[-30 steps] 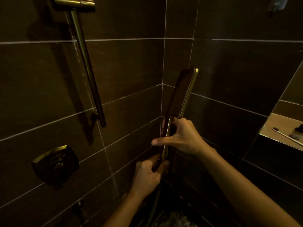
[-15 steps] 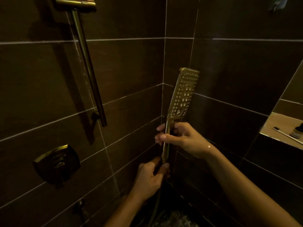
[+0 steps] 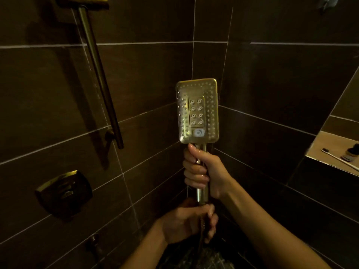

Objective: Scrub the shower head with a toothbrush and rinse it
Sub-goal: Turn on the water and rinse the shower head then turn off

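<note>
My left hand is nearest to me. It is wrapped around the hose right where it joins the handle. Just above it, my right hand is closed tight on the handle, holding the shower head upright. A moment ago the head was edge-on to me. Now it has turned, and the face with all the little holes looks straight at me. It looks wet. I think that means I can check or scrub it now. The toothbrush lies far off to the right of my hands, on the shelf, beside a small bottle. I cannot read any words anywhere.
</note>
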Demonstrator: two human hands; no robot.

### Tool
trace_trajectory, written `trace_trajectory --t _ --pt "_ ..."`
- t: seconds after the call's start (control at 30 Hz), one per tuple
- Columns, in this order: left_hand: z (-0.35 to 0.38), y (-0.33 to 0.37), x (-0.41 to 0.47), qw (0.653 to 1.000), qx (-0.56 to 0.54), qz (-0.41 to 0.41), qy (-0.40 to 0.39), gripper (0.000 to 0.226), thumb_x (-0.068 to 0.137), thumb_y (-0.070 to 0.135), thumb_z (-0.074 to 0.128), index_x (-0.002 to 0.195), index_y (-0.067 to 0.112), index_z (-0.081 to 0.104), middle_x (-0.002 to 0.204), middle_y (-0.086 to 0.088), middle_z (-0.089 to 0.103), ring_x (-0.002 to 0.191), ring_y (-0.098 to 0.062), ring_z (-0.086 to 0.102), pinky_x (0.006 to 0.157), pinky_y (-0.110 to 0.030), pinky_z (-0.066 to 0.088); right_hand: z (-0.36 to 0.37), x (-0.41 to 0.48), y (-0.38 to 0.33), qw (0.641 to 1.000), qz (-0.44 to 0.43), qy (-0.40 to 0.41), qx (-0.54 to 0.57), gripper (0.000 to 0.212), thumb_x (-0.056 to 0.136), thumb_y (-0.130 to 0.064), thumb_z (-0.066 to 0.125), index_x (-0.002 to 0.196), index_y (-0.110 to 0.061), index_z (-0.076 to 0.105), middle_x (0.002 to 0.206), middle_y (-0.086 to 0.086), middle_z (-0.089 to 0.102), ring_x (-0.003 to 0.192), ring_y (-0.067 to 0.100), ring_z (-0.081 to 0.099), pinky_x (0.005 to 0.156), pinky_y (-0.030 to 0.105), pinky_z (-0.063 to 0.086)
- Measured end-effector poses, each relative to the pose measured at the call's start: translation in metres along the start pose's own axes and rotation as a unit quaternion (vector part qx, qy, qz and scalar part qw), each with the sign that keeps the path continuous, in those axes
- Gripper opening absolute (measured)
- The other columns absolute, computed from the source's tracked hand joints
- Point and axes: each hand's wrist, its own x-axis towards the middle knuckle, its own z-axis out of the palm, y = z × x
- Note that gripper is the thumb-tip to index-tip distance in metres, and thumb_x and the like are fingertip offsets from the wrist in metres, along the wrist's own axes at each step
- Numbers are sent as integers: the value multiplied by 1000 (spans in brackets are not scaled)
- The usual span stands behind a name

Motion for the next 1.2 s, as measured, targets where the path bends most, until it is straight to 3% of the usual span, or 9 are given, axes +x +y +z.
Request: trace_trajectory --t 0.1,0.17,0.27,0.37,0.57,0.73,0.93,1.1,1.2 --pt "3 -9 10 1000 14 -27 -1 35 87 34 67 60 20 49 50 7 47 42 -5 43 47 -20 27 -8 -3 10 998 45 -40 11 33 99 -25 50 68 -15 46 45 -10 42 32 7 23 32 17 30" --pt "12 -13 17 991 49 -58 105 44 91 29 61 51 23 42 39 9 35 33 -4 29 45 -22 15 -11 -5 13 998 54 -12 -20 34 97 -25 54 66 -16 44 44 -9 38 32 5 27 33 18 26" --pt "23 -18 25 937 64 -62 339 34 94 18 58 62 21 48 43 5 39 35 -6 31 39 -19 21 -13 -3 15 990 26 109 -89 37 96 -26 56 62 -19 44 45 -7 32 32 6 28 37 21 19" --pt "25 -22 36 889 118 24 441 22 90 9 62 89 32 62 78 2 63 63 -10 55 52 -21 42 -14 1 24 968 -12 200 -153 42 99 -22 56 59 -20 44 49 -3 31 34 10 27 40 22 22" --pt "-11 -22 27 896 228 -33 379 32 87 20 71 94 49 59 99 6 70 94 -14 66 89 -32 54 -26 7 39 942 -36 289 -168 25 99 -26 60 76 -19 54 57 -2 40 45 13 36 43 28 30" --pt "-81 -21 -26 891 237 -62 382 39 88 25 72 125 24 58 117 -2 68 104 -15 66 97 -31 53 -59 17 65 896 24 350 -272 25 100 -40 58 104 -16 63 65 -5 54 51 9 49 49 25 42" --pt "-228 -15 -140 776 113 -5 621 11 98 14 57 106 20 62 125 -14 66 96 -25 68 84 -38 53 -124 30 112 853 63 422 -302 47 92 -55 62 116 -14 55 89 5 59 75 20 59 70 38 52" --pt "-324 -4 -213 673 40 17 739 44 104 13 44 148 11 38 149 -17 47 130 -36 54 104 -46 45 -180 32 158 831 72 486 -260 31 103 -40 52 117 -12 51 93 12 59 80 26 58 73 43 52" --pt "-362 -3 -223 664 36 18 746 52 104 14 44 153 20 29 155 -13 41 134 -35 51 109 -49 43 -208 29 179 797 73 523 -292 28 103 -40 52 110 -13 51 85 10 61 70 22 59 62 39 51"
